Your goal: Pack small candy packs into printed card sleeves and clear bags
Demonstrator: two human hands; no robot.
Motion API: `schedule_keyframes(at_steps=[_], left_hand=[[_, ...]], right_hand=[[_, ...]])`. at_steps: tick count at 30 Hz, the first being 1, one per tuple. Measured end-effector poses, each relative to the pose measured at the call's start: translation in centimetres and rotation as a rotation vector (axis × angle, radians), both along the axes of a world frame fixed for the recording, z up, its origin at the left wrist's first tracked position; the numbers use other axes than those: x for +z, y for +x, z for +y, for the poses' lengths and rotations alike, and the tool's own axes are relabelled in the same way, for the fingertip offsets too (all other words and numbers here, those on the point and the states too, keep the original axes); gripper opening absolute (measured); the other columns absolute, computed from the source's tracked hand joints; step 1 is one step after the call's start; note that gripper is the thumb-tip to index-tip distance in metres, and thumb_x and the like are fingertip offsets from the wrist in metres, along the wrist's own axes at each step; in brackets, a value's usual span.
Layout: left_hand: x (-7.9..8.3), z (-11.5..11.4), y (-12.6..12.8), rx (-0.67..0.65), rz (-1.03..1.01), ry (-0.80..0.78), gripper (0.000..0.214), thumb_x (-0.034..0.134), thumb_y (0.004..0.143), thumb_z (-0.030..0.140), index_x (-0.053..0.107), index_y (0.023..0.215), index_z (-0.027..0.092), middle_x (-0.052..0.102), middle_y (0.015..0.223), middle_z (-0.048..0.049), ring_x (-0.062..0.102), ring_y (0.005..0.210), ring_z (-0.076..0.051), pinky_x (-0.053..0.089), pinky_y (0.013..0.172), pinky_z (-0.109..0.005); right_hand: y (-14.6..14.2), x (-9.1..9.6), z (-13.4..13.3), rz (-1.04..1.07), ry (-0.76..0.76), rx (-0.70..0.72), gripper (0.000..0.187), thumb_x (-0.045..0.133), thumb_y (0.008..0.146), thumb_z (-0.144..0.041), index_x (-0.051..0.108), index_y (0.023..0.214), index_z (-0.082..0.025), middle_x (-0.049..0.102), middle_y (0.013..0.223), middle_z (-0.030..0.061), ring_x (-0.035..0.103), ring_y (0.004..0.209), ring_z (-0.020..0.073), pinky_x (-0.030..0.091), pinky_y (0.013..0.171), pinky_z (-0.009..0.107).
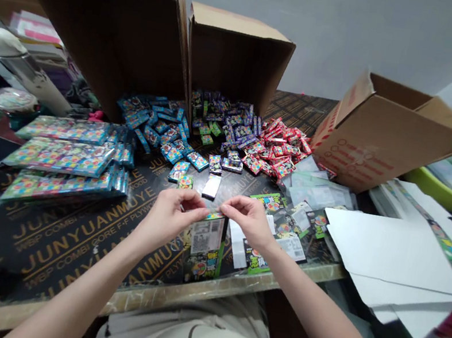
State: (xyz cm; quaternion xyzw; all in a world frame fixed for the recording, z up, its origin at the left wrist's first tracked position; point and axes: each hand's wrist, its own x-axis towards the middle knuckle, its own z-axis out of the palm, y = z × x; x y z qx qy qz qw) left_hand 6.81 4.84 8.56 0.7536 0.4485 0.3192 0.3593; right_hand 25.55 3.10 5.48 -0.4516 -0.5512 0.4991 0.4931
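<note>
A black and green printed carton (205, 253) stands upright near the table's front edge. My left hand (176, 215) pinches its top edge at the left corner. At the right corner, the thumb and fingers of my right hand (249, 220) close on the same edge. Just beyond the carton lie a small white-faced box (211, 186) and a small green packet (186, 182). Flattened printed cartons (258, 262) lie to the right, partly beneath my right forearm. What is inside the carton is hidden.
Behind lie heaps of blue packets (171, 133), purple packets (241, 131) and red packets (284, 150), before tipped cardboard boxes (243, 23). Wrapped packs (65, 164) are stacked at left. Clear plastic sleeves (318, 191), white card sheets (395, 251) and another cardboard box (385, 133) stand right.
</note>
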Motion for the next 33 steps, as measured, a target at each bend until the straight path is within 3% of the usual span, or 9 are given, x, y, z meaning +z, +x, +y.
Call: schedule_keyframes(at_steps=[4,8,11,14,18,20,25,28,33], left_hand=[[0.0,-0.6,0.0,-0.006,0.014,0.143,0.017,0.059,0.077,0.027,0.066,0.067,0.016,0.061,0.065,-0.0024,0.055,0.06,-0.013,0.041,0.056,-0.022],[-0.8,-1.4,-0.9,-0.068,0.063,0.333,0.012,0.06,0.077,0.025,0.068,0.08,0.017,0.063,0.077,-0.0047,0.057,0.067,-0.013,0.044,0.062,-0.023],[-1.3,-1.6,-1.3,-0.099,0.106,0.449,0.011,0.057,0.079,0.021,0.067,0.08,0.017,0.063,0.081,-0.0053,0.057,0.069,-0.013,0.044,0.063,-0.023],[-1.4,-1.5,-1.4,-0.141,0.151,0.466,0.013,0.053,0.082,0.019,0.065,0.08,0.017,0.06,0.077,-0.0045,0.055,0.069,-0.012,0.044,0.062,-0.023],[-1.2,-1.3,-1.4,-0.176,0.235,0.462,0.022,0.047,0.084,0.017,0.065,0.097,0.019,0.052,0.073,-0.0031,0.049,0.066,-0.012,0.041,0.058,-0.023],[-1.2,-1.2,-1.4,-0.193,0.262,0.476,0.03,0.043,0.085,0.014,0.063,0.105,0.023,0.049,0.074,-0.0026,0.047,0.066,-0.013,0.04,0.058,-0.022],[-1.3,-1.0,-1.2,-0.196,0.267,0.506,0.038,0.041,0.082,0.009,0.063,0.106,0.026,0.049,0.074,-0.0022,0.046,0.067,-0.012,0.041,0.058,-0.022],[-1.2,-1.1,-1.1,-0.19,0.274,0.523,0.039,0.041,0.08,0.007,0.064,0.105,0.026,0.048,0.073,-0.0021,0.045,0.066,-0.013,0.041,0.057,-0.022],[-1.3,-1.6,-1.0,-0.162,0.303,0.547,0.042,0.039,0.078,0.004,0.063,0.106,0.024,0.048,0.075,-0.0028,0.045,0.068,-0.013,0.041,0.059,-0.024]], right_hand=[[0.2,-0.2,0.1,-0.053,0.039,0.007,0.015,0.064,0.074,-0.032,0.066,0.073,-0.018,0.064,0.069,0.0005,0.058,0.064,0.0128,0.046,0.063,0.025],[0.3,-0.4,-0.5,-0.143,0.12,0.029,0.015,0.059,0.078,-0.032,0.068,0.079,-0.02,0.067,0.075,0.0025,0.06,0.068,0.0157,0.048,0.067,0.029],[0.3,-0.2,-1.3,-0.238,0.287,0.11,0.019,0.052,0.083,-0.029,0.068,0.09,-0.023,0.068,0.091,0.0045,0.062,0.086,0.0195,0.047,0.081,0.036],[1.5,-0.3,-1.4,-0.331,0.41,0.18,0.026,0.047,0.086,-0.027,0.063,0.107,-0.027,0.062,0.113,0.0034,0.055,0.104,0.0207,0.041,0.092,0.039],[6.0,-2.6,0.6,-0.568,0.32,-0.161,0.032,0.049,0.085,-0.028,0.055,0.117,-0.027,0.058,0.115,0.0053,0.05,0.107,0.0205,0.037,0.094,0.038],[8.7,-4.8,1.7,-0.83,0.232,-0.163,0.027,0.056,0.081,-0.028,0.061,0.107,-0.022,0.06,0.103,0.008,0.052,0.1,0.0221,0.038,0.089,0.038],[11.8,-9.4,2.1,-0.974,0.167,-0.071,0.012,0.064,0.075,-0.025,0.069,0.085,-0.021,0.061,0.088,0.0064,0.052,0.089,0.0221,0.036,0.082,0.038],[10.9,-10.4,1.6,-1.008,0.182,-0.07,0.009,0.064,0.075,-0.026,0.068,0.082,-0.022,0.06,0.092,0.0061,0.05,0.092,0.0224,0.032,0.084,0.04],[9.4,-10.2,1.3,-1.053,0.234,-0.044,0.006,0.061,0.077,-0.021,0.066,0.075,-0.021,0.06,0.088,0.0058,0.048,0.092,0.0229,0.028,0.085,0.04]])
